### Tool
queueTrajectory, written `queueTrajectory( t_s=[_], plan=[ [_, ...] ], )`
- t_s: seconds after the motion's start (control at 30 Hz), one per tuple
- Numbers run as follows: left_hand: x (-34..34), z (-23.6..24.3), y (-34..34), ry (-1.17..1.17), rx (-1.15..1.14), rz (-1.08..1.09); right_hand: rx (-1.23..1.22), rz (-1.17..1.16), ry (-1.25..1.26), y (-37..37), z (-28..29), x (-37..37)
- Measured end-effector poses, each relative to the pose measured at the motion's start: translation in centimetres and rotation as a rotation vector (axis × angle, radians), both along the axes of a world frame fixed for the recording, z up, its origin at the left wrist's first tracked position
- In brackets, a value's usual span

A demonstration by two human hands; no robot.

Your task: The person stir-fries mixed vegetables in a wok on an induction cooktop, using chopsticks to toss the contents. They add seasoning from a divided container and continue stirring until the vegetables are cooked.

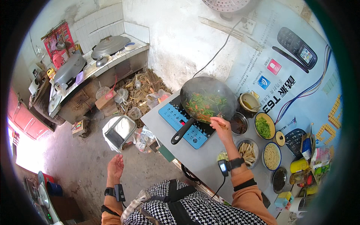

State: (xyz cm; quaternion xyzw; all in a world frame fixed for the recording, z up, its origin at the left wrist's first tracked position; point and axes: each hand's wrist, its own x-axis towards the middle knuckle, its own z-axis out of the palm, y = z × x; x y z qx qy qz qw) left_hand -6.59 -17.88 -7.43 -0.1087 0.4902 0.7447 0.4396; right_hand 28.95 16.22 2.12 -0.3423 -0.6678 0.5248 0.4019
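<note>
A dark wok (204,83) with a black handle sits on a blue and black induction cooker (169,114). Chopped green stalks with red-orange strips (202,103) lie inside it under faint steam. Over the wok's near right rim, my right hand (221,126) is closed around a thin wood-coloured utensil. Its working end is down among the food, so I cannot make out its kind. My left hand (115,166) hangs above the floor, left of the table, holding nothing, with its fingers loosely curled and partly apart.
Right of the wok stand a brown pot (243,108), a metal bowl (234,129), bowls of green strips (264,127) and noodles (272,165), and a plate of pale pieces (252,153). Bottles and packets (300,168) crowd the right edge. A bin (125,129) stands left of the table.
</note>
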Motion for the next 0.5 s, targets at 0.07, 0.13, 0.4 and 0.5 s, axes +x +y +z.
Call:
queueTrajectory(
  t_s=[0.07, 0.13, 0.4, 0.5],
  plan=[
    [-0.3, 0.0, 0.0, 0.004, 0.013, -0.019, 0.094, -0.225, 0.004, 1.6, -0.4, 0.3],
    [-0.9, 0.1, 0.1, 0.015, 0.017, -0.022, 0.143, -0.412, -0.019, 3.5, -0.7, 1.7],
    [-2.9, -1.0, -0.4, 0.001, -0.003, -0.043, 0.149, -0.333, -0.014, 1.1, -2.1, -1.2],
    [-3.5, -1.6, 0.0, -0.014, -0.015, -0.066, 0.169, -0.140, 0.001, -0.9, -1.9, -3.1]
  ],
)
